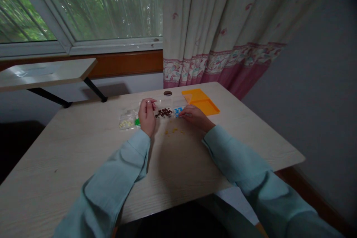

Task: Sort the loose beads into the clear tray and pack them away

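Note:
A clear compartment box (164, 105) lies on the pale wooden table (69, 163), holding brown beads (163, 112), blue beads (177, 110), green beads (137, 121) and cream beads (126, 123). My left hand (147, 116) curls around the box's front left part, fingers closed on its edge. My right hand (195, 116) rests palm down at the box's right end, fingertips pinched by the blue beads; what they hold is too small to see. A few yellow beads (173, 131) lie loose on the table between my hands.
An orange tray (201, 102) lies just behind my right hand. A round cable hole (167, 93) sits near the table's far edge. A second table (41, 74) stands at the back left under the window. A flowered curtain (223, 26) hangs behind.

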`<action>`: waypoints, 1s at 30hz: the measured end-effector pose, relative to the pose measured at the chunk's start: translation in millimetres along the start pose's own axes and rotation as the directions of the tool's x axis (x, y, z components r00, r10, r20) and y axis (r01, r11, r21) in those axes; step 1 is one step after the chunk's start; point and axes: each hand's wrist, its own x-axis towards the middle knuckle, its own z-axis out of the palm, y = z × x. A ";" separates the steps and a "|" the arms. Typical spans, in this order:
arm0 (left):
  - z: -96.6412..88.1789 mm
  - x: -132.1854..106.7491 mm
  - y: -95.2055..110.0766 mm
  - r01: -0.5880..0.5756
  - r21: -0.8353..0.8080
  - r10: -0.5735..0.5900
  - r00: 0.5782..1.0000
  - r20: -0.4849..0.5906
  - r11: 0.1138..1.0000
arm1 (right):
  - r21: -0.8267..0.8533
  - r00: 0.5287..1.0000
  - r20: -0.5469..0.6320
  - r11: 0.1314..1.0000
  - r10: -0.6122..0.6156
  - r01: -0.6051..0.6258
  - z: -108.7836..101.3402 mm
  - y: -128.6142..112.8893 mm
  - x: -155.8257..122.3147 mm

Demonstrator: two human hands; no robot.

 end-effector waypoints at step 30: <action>-16.0 5.8 20.9 0.535 -0.814 -0.630 0.718 0.298 0.225 | -0.058 0.868 0.113 0.868 -0.484 0.492 47.0 -114.5 -1.8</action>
